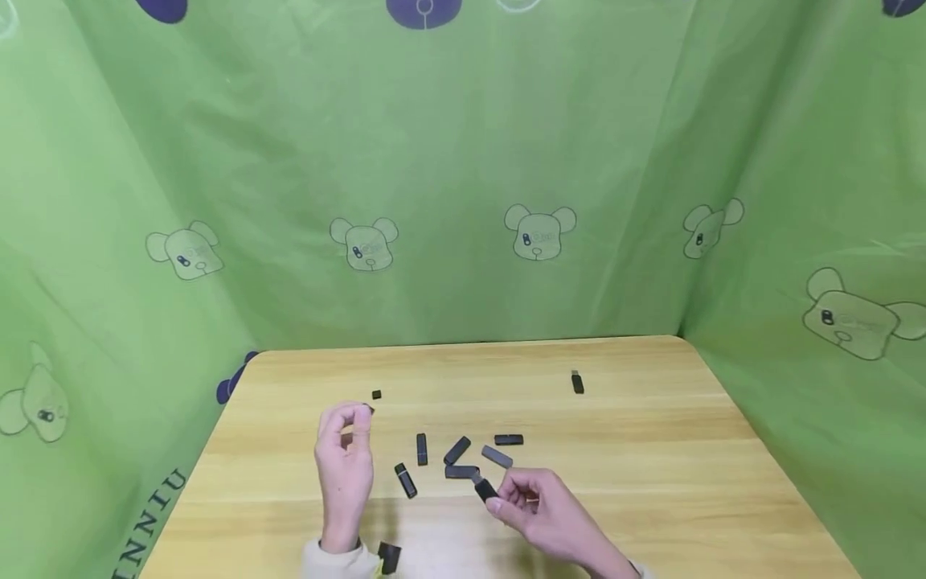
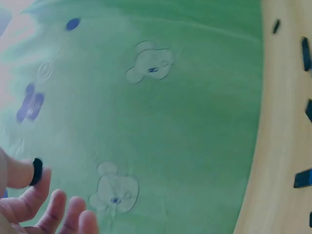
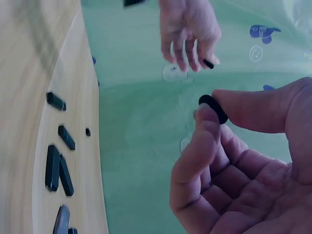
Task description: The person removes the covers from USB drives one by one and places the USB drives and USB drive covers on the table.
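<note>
Well left of the gray stick [image 1: 497,456], the left hand [image 1: 346,470] has its grip squeezed on a black bit [image 1: 369,408]. A loose bit [image 1: 376,394] and four black sticks [image 1: 422,449] lie left of the gray stick on the counter [image 1: 651,482]. Just in front of it, the right hand [image 1: 542,511] pinches a bare stick [image 1: 485,489] in its grip.

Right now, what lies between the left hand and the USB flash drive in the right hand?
In the head view, four dark sticks lie on the wooden tabletop between the left hand and the USB flash drive in the right hand.
</note>
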`<state>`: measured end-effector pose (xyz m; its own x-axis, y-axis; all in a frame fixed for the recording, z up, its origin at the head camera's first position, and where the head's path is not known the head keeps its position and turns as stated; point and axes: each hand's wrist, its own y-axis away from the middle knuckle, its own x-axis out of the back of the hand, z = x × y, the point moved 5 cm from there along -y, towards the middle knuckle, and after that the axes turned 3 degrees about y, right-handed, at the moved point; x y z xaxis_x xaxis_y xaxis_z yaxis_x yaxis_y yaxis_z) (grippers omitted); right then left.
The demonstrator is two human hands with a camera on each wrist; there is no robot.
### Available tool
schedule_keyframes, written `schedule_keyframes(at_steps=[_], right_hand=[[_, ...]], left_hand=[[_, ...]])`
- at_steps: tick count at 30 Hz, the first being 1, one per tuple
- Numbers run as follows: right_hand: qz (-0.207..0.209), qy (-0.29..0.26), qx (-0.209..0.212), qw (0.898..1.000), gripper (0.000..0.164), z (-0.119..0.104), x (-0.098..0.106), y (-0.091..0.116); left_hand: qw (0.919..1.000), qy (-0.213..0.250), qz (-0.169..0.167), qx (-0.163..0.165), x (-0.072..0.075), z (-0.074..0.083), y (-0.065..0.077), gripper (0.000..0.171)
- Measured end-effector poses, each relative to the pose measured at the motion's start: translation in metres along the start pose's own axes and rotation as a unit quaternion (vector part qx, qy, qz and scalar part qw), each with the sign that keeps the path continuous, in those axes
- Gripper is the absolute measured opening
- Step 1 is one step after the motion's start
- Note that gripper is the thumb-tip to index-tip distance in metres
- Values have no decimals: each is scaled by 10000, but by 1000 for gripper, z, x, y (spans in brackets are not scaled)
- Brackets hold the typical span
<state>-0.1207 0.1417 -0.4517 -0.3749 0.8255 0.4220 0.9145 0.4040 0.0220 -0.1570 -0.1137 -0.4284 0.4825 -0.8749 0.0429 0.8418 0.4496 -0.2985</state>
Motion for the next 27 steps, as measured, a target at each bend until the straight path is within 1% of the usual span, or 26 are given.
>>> schedule_keyframes(at_steps=[1, 3, 5, 8, 11, 15, 20, 24, 27], right_hand=[[86, -9, -81, 9999, 19, 2, 2, -1], [246, -36, -162, 9996, 19, 5, 4, -2], [354, -82, -281, 9989, 20, 8, 7, -4], [447, -139, -422, 9980, 21, 11, 11, -8], [662, -145, -510, 9964, 21, 13, 19, -14], [1101, -117, -655, 9917, 21, 17, 35, -22], [1611, -84, -996, 9819, 23, 28, 59, -30], [1873, -55, -1131, 9758, 25, 43, 77, -38], [1976, -40, -1166, 9733, 26, 54, 88, -47]], left_hand=[[9999, -67, -151, 2, 0, 0, -1, 21], [9987, -81, -506, 85, -5, -4, 1, 19], [9972, -5, -700, 273, -10, -9, 7, 17], [9958, 151, -712, 552, -13, -13, 15, 16], [9941, 217, -802, 700, -14, -14, 18, 18], [9921, 270, -972, 751, -15, -13, 19, 20], [9908, 287, -986, 881, -14, -16, 21, 20], [9903, 212, -954, 991, -13, -20, 22, 24], [9912, 122, -890, 971, -12, -23, 22, 22]])
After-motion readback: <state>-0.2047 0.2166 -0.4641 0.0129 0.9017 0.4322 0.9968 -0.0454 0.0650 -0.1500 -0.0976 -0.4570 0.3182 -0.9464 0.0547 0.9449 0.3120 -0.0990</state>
